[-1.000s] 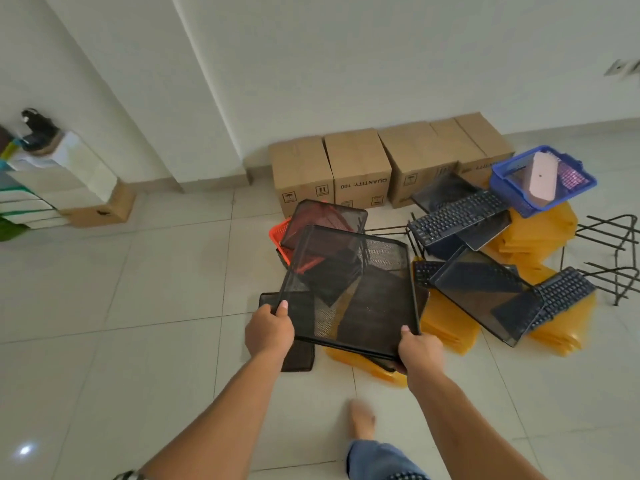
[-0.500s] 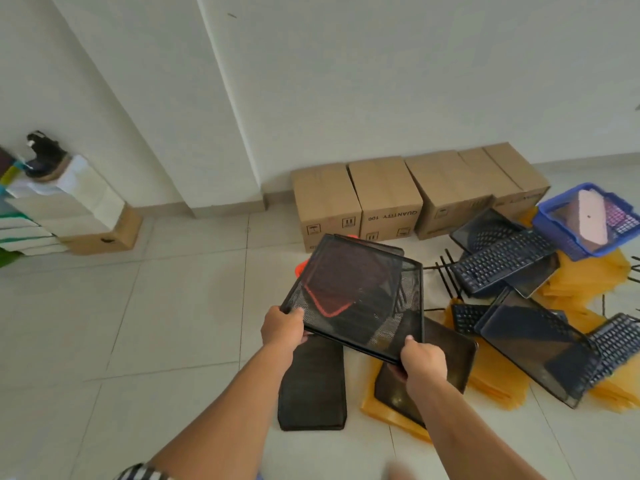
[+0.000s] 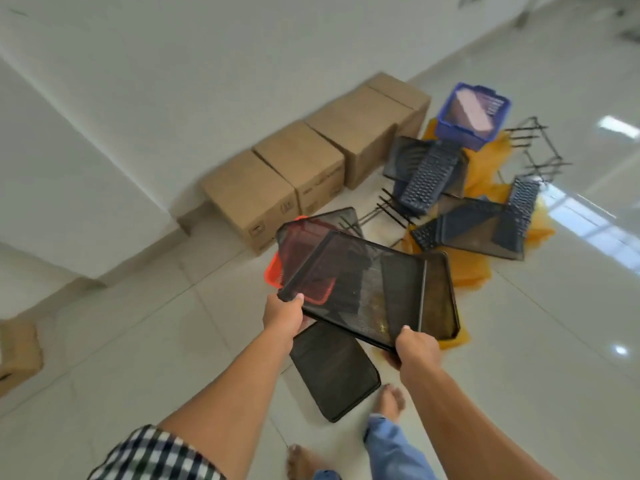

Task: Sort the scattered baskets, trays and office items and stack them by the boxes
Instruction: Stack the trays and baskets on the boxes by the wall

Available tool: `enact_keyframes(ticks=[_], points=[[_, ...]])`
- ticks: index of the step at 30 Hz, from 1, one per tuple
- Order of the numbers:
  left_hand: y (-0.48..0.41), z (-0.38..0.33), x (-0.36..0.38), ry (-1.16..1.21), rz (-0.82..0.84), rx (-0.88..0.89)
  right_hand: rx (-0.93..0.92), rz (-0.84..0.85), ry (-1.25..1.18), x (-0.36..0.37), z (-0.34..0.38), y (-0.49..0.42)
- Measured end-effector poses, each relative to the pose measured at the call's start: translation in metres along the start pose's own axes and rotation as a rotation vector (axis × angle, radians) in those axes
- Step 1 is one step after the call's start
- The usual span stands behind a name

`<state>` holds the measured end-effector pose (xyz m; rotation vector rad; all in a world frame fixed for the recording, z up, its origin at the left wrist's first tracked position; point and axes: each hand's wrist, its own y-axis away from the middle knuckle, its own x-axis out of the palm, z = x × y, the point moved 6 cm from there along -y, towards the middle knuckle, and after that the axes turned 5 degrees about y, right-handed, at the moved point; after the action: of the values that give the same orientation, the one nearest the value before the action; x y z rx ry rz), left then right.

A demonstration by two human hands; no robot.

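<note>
I hold a black mesh tray (image 3: pixel 363 289) above the floor with both hands. My left hand (image 3: pixel 282 315) grips its near left corner, and my right hand (image 3: pixel 415 348) grips its near right corner. Under it lie a red basket (image 3: pixel 273 271) with another mesh tray (image 3: pixel 332 220) on top, and a dark mesh tray (image 3: pixel 441 299) to the right. A flat black mesh tray (image 3: pixel 332 372) lies on the tiles below my hands. A row of cardboard boxes (image 3: pixel 304 174) stands against the wall.
To the right lie black keyboards (image 3: pixel 427 178), a mesh tray (image 3: pixel 481 233), yellow envelopes (image 3: pixel 485 161), a blue basket (image 3: pixel 474 112) and black wire racks (image 3: pixel 533 147). My bare feet (image 3: pixel 391 400) stand on the white tile floor. Another cardboard box (image 3: pixel 17 351) sits far left.
The view has tilted and I have stepped closer to the pile. Both hands keep their grip on the mesh tray, which now hangs lower over the red basket.
</note>
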<state>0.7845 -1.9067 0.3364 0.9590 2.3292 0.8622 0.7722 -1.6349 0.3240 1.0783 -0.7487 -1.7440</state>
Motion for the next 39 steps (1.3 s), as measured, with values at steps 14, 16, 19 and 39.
enact_keyframes(ticks=[14, 16, 19, 39], points=[[-0.005, -0.002, 0.212, -0.024, 0.144, -0.183, 0.102, -0.146, -0.091, -0.065, 0.055, -0.116], [-0.022, 0.000, 0.239, -0.081, 0.116, -0.188, 0.146, -0.126, -0.079, -0.064, 0.069, -0.145], [-0.052, 0.010, 0.281, -0.184, 0.116, -0.238, 0.197, -0.109, -0.119, -0.058, 0.092, -0.188], [-0.190, 0.075, 0.474, -0.510, 0.358, -0.293, 0.103, 0.058, 0.103, 0.000, 0.163, -0.455]])
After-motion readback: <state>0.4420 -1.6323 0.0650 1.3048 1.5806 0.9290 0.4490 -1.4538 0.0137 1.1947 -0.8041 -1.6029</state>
